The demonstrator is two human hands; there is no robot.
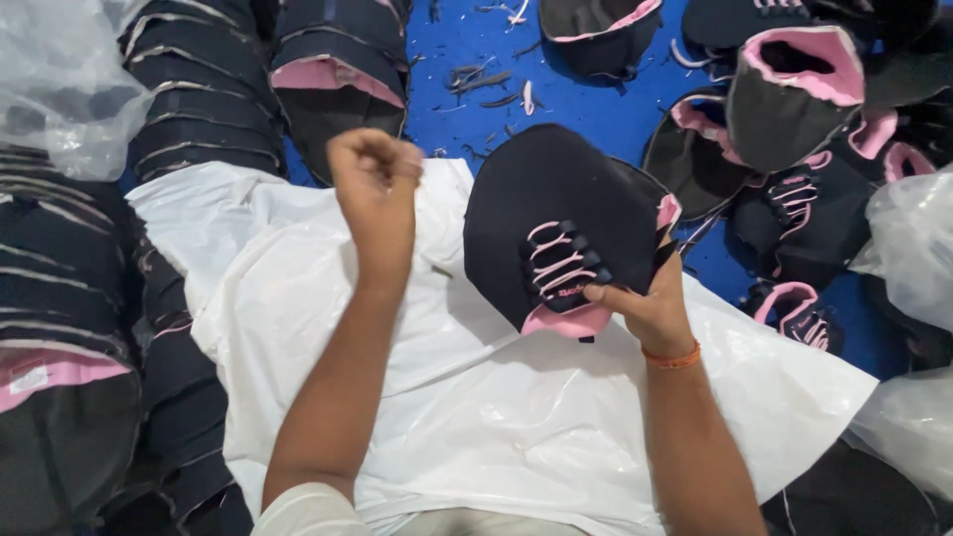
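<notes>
The right hand [650, 308] pinches the black shoe upper [561, 233] by its pink-laced edge at 3 o'clock of the fisted, seemingly empty left hand [377, 174], so it risks slipping onto the white plastic sheet [476, 417]

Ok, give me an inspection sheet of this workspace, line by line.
Surface: blue floor, partly covered by a white plastic sheet.
Job's things: black shoe upper with pink laces and pink lining.
Clutter: stacked black uppers on the left, loose uppers on the right, thread scraps on the blue, clear plastic bags at the edges.
Hands: right hand grips the upper's lower edge; left hand raised, fist closed, contents not visible.
Cables: nothing seen.
Surroundings: nothing seen beyond the piles.
</notes>
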